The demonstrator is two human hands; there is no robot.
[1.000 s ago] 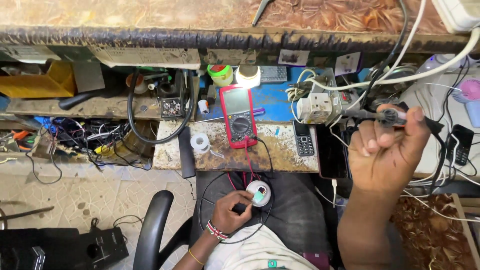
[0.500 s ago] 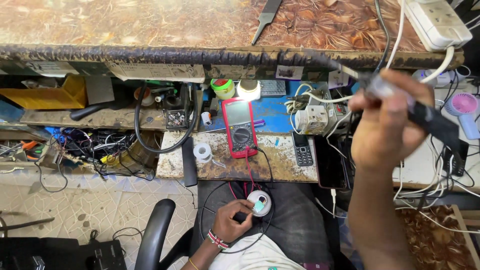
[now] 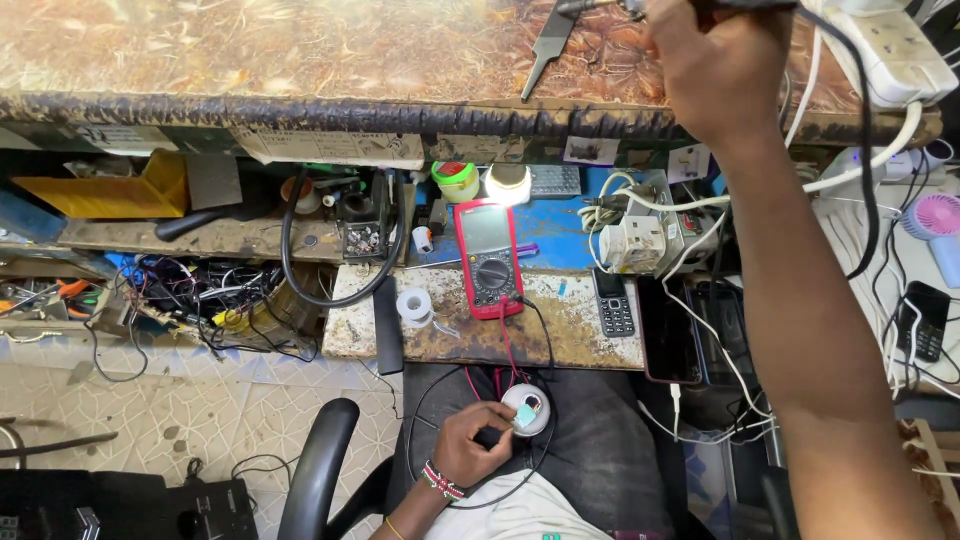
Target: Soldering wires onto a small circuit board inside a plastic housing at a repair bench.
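My left hand [image 3: 468,448] rests low on my lap and pinches a small round white device [image 3: 527,409] with an exposed circuit in its middle. Red and black leads run from there up to a red multimeter [image 3: 487,256] on the worn bench. My right hand [image 3: 715,62] is lifted high over the top shelf [image 3: 300,60], closed around a soldering iron [image 3: 640,6] whose black cable [image 3: 868,170] loops down on the right. The iron's tip sits at the frame's top edge, close to a grey metal file [image 3: 548,48].
A solder spool [image 3: 414,305], a keypad phone [image 3: 613,302] and a dark smartphone [image 3: 668,330] lie on the bench. A white power strip [image 3: 893,52] and tangled cords fill the right. A black chair arm [image 3: 316,478] is at lower left, a yellow tray [image 3: 120,188] on the left shelf.
My right hand has risen from bench level to the top shelf, carrying the soldering iron. My left hand stays on my lap with the round device.
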